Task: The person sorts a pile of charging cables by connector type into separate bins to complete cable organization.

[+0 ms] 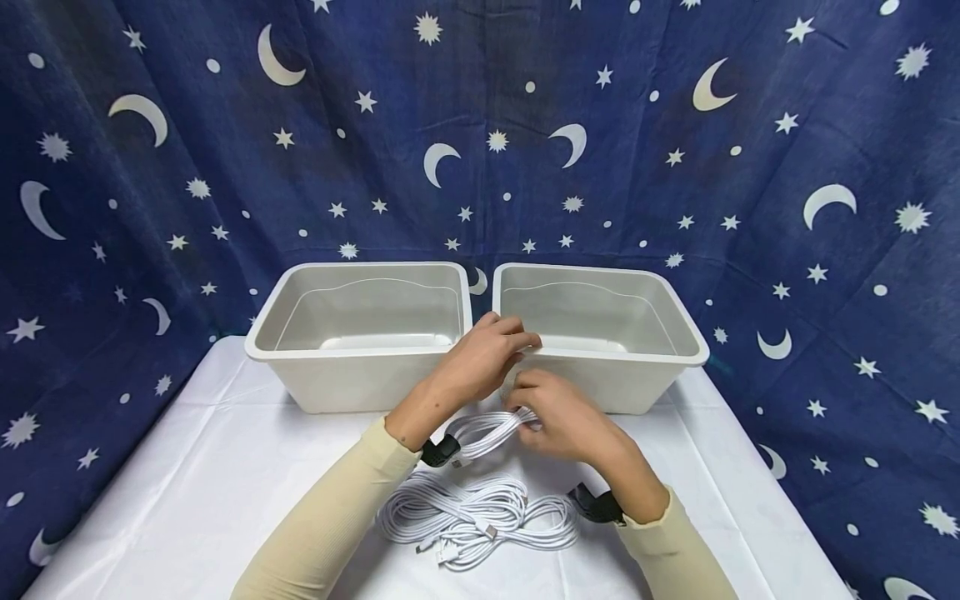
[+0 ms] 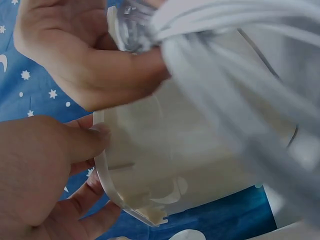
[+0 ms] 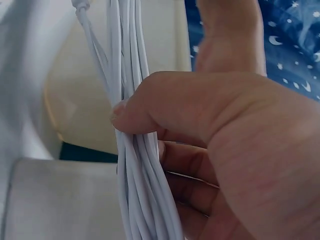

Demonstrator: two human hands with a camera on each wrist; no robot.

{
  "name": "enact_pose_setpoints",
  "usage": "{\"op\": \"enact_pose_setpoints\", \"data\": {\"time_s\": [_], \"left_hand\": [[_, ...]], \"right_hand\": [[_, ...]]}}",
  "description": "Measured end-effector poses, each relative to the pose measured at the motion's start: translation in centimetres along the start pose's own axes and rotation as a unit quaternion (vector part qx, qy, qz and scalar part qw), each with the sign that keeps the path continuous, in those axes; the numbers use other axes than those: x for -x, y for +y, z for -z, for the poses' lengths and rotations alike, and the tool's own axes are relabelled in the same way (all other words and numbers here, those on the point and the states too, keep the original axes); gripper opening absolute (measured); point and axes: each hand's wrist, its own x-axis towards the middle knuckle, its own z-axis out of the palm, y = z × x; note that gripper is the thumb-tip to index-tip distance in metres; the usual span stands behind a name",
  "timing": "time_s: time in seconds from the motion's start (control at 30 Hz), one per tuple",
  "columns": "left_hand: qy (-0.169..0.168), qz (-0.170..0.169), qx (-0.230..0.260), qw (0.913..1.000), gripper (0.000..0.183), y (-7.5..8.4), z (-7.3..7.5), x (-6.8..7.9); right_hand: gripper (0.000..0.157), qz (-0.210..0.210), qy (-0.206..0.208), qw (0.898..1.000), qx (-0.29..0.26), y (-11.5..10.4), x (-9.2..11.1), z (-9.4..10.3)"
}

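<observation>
My right hand (image 1: 558, 417) pinches a bundled white USB cable (image 1: 483, 435) between thumb and fingers, just in front of the right bin (image 1: 600, 379). In the right wrist view the thumb lies across the strands of that bundle (image 3: 145, 185). My left hand (image 1: 480, 360) is at the right bin's front left corner. Seen from the left wrist, its thumb and fingers grip the bin's rim (image 2: 102, 172) from both sides. On the table below the hands lie more coiled white USB cables (image 1: 450, 506), their plugs showing.
A matching pale grey bin (image 1: 360, 379) stands to the left, a narrow gap between the two. Both stand on a white-covered table (image 1: 202, 475). A dark blue curtain (image 1: 480, 108) with moons and stars hangs behind and at both sides.
</observation>
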Motion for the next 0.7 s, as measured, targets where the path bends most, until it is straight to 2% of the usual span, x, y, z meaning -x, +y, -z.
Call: {"op": "enact_pose_setpoints", "data": {"time_s": [0.4,0.7], "left_hand": [[0.001,-0.002,-0.005,1.0,0.026,0.0,0.0,-0.1],[-0.003,0.005,0.002,1.0,0.027,0.0,-0.1,0.0]], "right_hand": [[0.025,0.011,0.05,0.999,-0.019,0.8,1.2,2.8],[0.026,-0.002,0.07,0.997,-0.037,1.4,2.1,4.5]]}}
